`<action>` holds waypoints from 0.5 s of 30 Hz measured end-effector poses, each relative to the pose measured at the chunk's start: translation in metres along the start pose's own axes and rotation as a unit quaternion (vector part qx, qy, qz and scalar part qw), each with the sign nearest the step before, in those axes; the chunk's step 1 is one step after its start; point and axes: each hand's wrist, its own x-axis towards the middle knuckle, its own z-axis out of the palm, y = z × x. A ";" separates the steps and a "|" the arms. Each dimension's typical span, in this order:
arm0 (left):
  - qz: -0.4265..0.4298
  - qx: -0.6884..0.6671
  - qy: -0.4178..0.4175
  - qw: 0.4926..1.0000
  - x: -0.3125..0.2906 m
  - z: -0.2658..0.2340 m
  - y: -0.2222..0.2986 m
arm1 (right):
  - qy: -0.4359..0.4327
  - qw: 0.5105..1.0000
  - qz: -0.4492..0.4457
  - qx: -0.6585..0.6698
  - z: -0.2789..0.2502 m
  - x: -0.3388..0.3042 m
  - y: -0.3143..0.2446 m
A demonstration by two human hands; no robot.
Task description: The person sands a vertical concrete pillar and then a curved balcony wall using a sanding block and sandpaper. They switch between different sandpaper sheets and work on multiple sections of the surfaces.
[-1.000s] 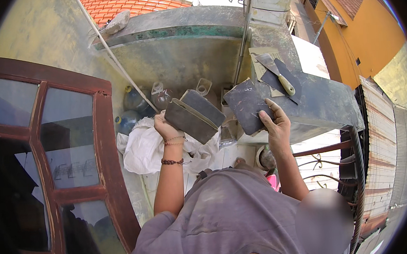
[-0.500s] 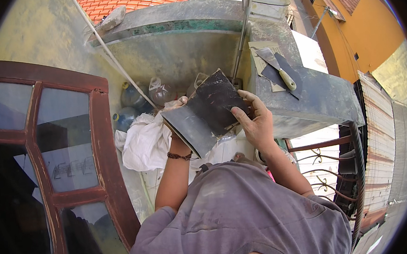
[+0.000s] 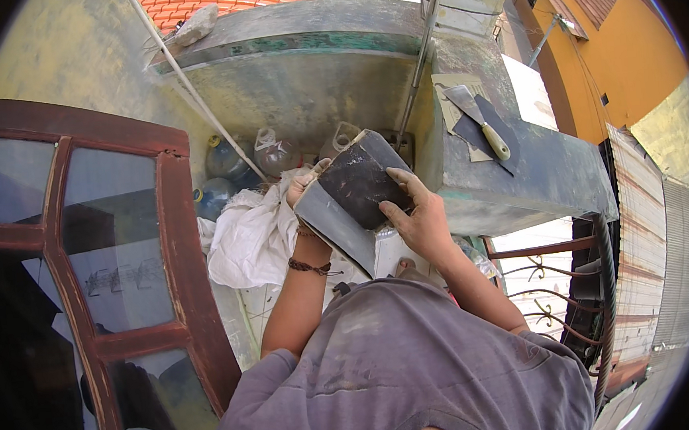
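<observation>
A creased sheet of black sandpaper [image 3: 353,184], worn pale along its edges, is held in front of my chest. My left hand [image 3: 299,189] grips its left edge from behind, its fingers partly hidden by the sheet. On the right edge, my right hand [image 3: 419,213] pinches the sheet, thumb and fingers on the dark face. Up on the ledge to the right lies a putty knife [image 3: 478,120] with a pale handle, over another dark sheet [image 3: 509,144] and a tan one [image 3: 451,112].
A white cloth sack [image 3: 245,250] is heaped on the floor, beside large plastic bottles [image 3: 227,161]. A brown-framed glass window or door [image 3: 179,250] stands at left. The concrete ledge [image 3: 553,164] and a metal railing [image 3: 606,292] are on my right. A thin pole [image 3: 192,90] leans against the wall.
The sandpaper is folded closer together and turned more upright. My right hand has moved left and slightly down with it, and my left hand now shows more beside the edge.
</observation>
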 end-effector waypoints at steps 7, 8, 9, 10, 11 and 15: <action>-0.014 -0.028 0.087 0.996 0.008 -0.037 0.005 | -0.011 0.999 -0.018 -0.049 0.005 0.003 -0.010; -0.018 -0.038 0.088 0.995 0.010 -0.045 0.005 | -0.033 0.998 -0.007 -0.049 0.003 0.004 -0.014; -0.016 -0.020 0.171 0.985 0.011 -0.027 0.004 | -0.049 0.997 0.006 -0.053 -0.001 0.005 -0.016; -0.013 -0.001 0.252 0.968 0.010 -0.008 0.002 | -0.065 0.996 0.019 -0.056 -0.003 0.006 -0.016; -0.013 0.018 0.328 0.945 0.010 0.010 -0.002 | -0.055 0.995 -0.012 -0.087 -0.006 0.006 -0.016; 0.003 0.040 0.417 0.908 0.018 0.012 -0.006 | -0.017 0.983 -0.120 -0.136 -0.008 0.007 -0.011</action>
